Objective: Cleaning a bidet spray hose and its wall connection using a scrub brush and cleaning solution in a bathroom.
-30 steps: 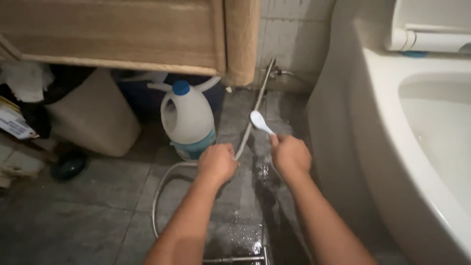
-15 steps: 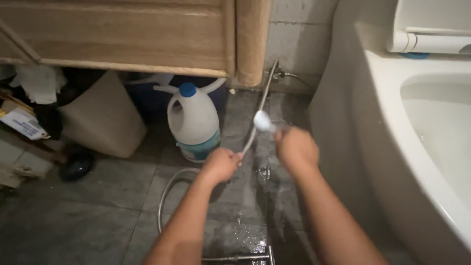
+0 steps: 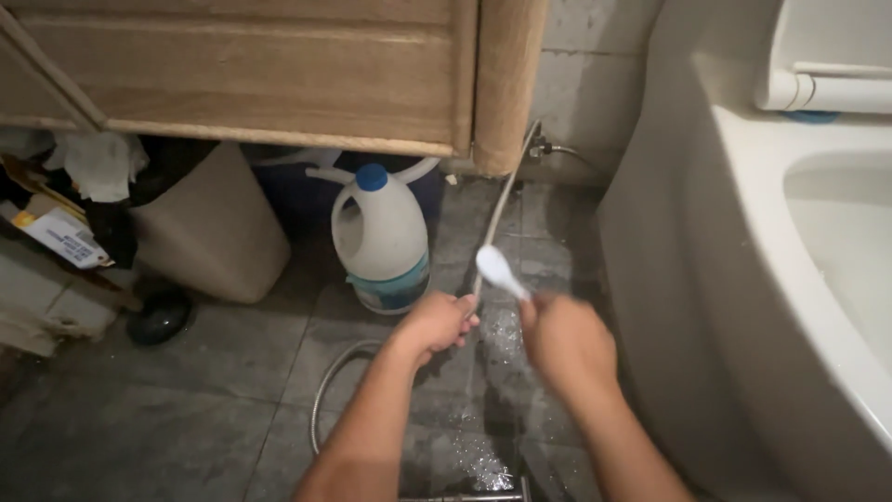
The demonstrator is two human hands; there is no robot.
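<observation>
Wet grey floor [image 3: 186,409] nearest, spattered under both forearms. Left hand [image 3: 435,323] fisted round a metal hose [image 3: 494,223], long axis slanting up and away to the wall valve [image 3: 541,147]. Right hand [image 3: 567,342] just beside, clenched on a white spoon [image 3: 495,270], bowl tipped toward the hose, touching or nearly so. Beyond, a white jug [image 3: 383,240], wooden cabinet [image 3: 279,74]; toilet [image 3: 790,232] to the right.

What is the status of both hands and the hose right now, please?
Left hand shut on metal hose. Right hand shut on white spoon, bowl against hose. Floor wet beneath. White jug close beside, apart.
</observation>
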